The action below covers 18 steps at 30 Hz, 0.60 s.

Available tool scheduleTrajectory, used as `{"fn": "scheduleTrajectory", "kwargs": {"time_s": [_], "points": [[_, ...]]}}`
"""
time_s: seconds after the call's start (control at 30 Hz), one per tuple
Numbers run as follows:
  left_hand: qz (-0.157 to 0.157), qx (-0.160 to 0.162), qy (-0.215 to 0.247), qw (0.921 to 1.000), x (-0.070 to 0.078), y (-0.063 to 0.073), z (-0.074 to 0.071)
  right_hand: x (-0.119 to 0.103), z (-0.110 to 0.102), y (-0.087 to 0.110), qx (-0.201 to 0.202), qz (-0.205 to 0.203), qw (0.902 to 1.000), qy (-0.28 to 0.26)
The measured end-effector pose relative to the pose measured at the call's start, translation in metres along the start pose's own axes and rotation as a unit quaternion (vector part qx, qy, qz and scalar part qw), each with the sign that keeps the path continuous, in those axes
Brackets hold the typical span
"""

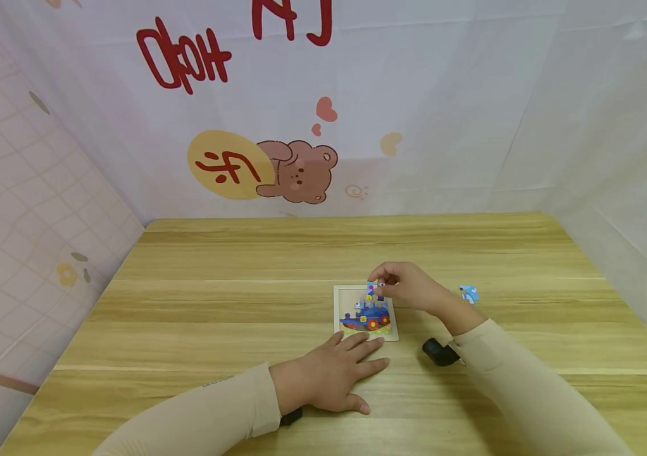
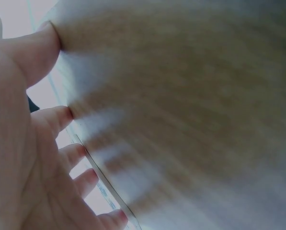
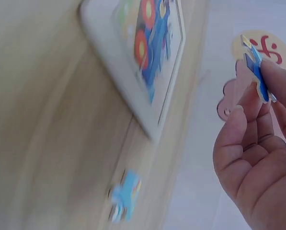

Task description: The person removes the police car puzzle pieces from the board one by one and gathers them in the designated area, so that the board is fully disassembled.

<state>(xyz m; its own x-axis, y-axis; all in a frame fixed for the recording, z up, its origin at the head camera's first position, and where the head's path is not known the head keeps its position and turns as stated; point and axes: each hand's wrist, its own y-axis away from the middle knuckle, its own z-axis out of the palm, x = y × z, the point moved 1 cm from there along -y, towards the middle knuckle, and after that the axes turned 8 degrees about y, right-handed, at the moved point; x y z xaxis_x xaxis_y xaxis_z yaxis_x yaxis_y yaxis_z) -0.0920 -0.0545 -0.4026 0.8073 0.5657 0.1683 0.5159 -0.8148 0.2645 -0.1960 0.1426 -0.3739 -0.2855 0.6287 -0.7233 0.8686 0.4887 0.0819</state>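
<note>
A square jigsaw puzzle board [image 1: 337, 310] with a pale frame lies on the table, partly filled with a picture of a blue vehicle with red and yellow wheels. Above its upper right part, my right hand [image 1: 411, 288] pinches a blue puzzle piece [image 3: 257, 72] between thumb and fingers, lifted off the board. My left hand [image 1: 337, 373] lies palm down with spread fingers, its fingertips at the board's near edge. In the left wrist view the left fingers [image 2: 78, 152] are straight and touch the board's rim.
Light blue puzzle pieces [image 1: 469, 294] lie on the wooden table [image 1: 215, 316] right of the board, partly hidden by the right forearm. Black wrist devices [image 1: 440, 352] sit under the wrists. A printed curtain [image 1: 443, 126] stands behind the table.
</note>
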Motion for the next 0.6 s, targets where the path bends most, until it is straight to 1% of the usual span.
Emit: {"fn": "scheduleTrajectory", "kwargs": {"time_s": [0.3, 0.43, 0.6], "points": [[0.001, 0.014, -0.014, 0.9998, 0.0, -0.001, 0.002, 0.022, -0.016, 0.02, 0.006, 0.008, 0.9999, 0.006], [-0.001, 0.012, -0.016, 0.9998, 0.0, -0.002, 0.002, 0.031, -0.019, 0.028, 0.006, 0.014, 0.9998, 0.012], [-0.003, 0.007, -0.006, 0.9999, 0.0, -0.001, 0.002, 0.041, -0.021, 0.036, -0.007, 0.031, 0.9994, 0.014]]}}
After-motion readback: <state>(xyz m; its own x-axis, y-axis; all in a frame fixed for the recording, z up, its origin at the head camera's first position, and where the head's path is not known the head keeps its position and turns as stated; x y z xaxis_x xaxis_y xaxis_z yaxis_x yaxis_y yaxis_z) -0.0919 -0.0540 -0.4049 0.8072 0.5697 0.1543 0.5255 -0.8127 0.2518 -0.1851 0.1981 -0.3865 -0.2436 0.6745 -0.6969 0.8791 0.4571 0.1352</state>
